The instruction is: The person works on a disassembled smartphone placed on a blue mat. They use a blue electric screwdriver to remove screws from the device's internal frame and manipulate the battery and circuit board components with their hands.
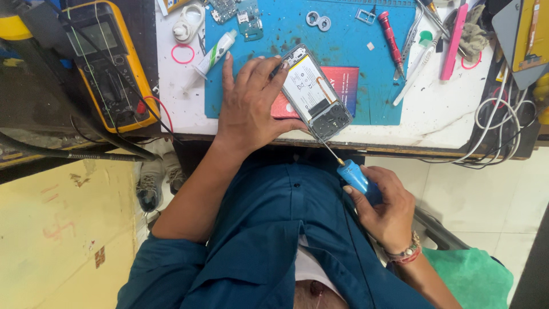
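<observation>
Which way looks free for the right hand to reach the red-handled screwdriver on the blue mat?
Probably none yet: the right hand grips a blue screwdriver below the table edge, far from the red-handled screwdriver.
</observation>
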